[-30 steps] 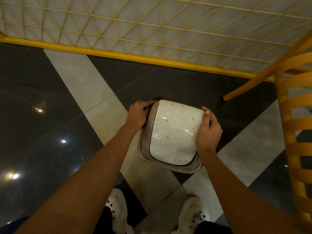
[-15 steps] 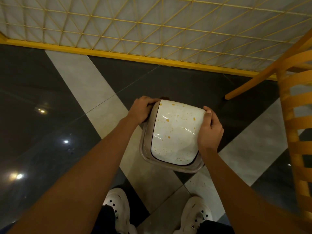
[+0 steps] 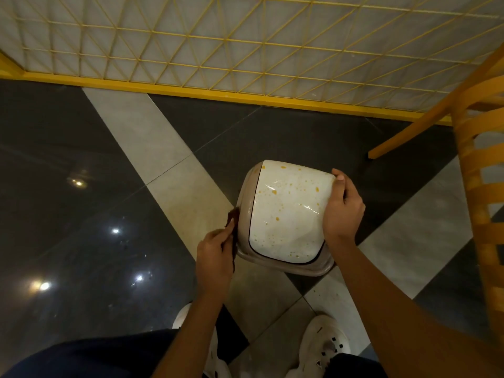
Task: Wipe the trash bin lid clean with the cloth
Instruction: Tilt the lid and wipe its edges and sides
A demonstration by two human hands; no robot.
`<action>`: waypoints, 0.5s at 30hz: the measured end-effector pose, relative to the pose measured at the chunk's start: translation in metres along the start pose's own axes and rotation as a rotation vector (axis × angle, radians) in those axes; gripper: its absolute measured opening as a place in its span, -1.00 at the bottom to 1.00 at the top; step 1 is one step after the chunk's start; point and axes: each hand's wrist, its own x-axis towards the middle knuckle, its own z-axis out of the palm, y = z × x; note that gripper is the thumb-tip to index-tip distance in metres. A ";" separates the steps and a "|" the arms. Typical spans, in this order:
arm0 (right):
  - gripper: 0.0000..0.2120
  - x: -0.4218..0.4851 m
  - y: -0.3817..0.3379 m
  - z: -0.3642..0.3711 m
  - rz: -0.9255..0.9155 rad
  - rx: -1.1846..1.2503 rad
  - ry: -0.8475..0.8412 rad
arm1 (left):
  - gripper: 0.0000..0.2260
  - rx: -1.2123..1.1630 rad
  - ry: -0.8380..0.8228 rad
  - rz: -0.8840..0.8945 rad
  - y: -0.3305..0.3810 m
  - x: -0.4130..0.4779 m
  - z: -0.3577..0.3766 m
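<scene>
Nothing wiped yet lol, the trash bin lid [image 3: 286, 214] down at the floor [image 3: 81, 186] is all orange spots [image 3: 277, 218]. Right grip [image 3: 342, 208] clamps its edge, left grip [image 3: 215, 257] pinches the brown cloth [image 3: 231, 219] right beside it.

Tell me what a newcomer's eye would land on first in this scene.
The glossy white trash bin lid, speckled with orange spots, sits mid-frame in its beige plastic rim, gripped at its right edge by the right hand. At its left side the left hand pinches a dark brown cloth. A yellow wire lattice panel spans the top.
</scene>
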 end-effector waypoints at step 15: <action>-0.65 -0.001 -0.001 -0.001 0.008 0.021 -0.002 | -0.75 -0.395 0.251 -0.373 0.006 -0.047 0.034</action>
